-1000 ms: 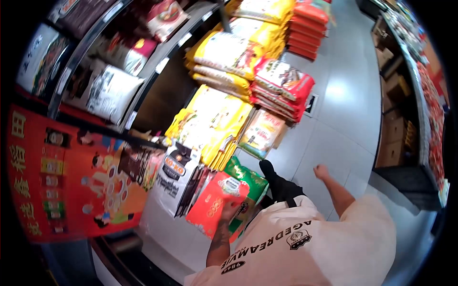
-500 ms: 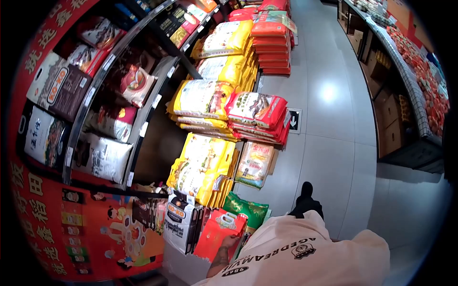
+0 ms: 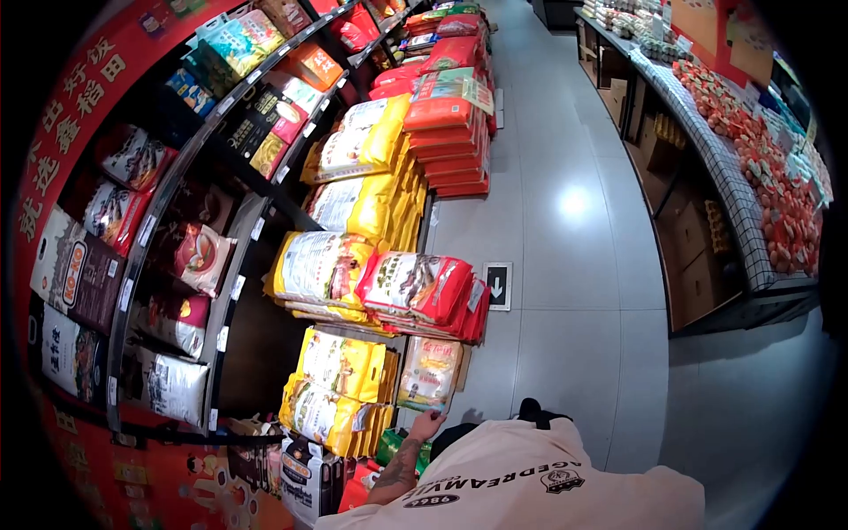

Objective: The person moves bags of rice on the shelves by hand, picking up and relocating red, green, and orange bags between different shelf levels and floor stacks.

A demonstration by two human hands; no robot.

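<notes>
My left hand (image 3: 427, 425), at the end of a tattooed forearm, is at the near edge of a pale bag (image 3: 430, 371) with red and yellow print, which lies low on the floor. Its fingers look closed on the bag's near corner, though they show small. Just below the hand is a green bag (image 3: 389, 447), partly covered by my forearm. A red bag (image 3: 357, 488) is mostly hidden behind the arm. Beside the pale bag rises a stack of yellow bags (image 3: 340, 364). My right hand is out of view.
Red bags (image 3: 415, 287) and more yellow bags (image 3: 353, 141) are piled along the shelf (image 3: 225, 291) on the left. A floor arrow sign (image 3: 497, 287) marks the grey aisle. At right stands a table with a checked cloth (image 3: 707, 159), laden with reddish packs.
My left hand has left the red bag and moved forward to the pale bag's near edge. The view has shifted, bringing more of the far aisle and upper shelves into sight.
</notes>
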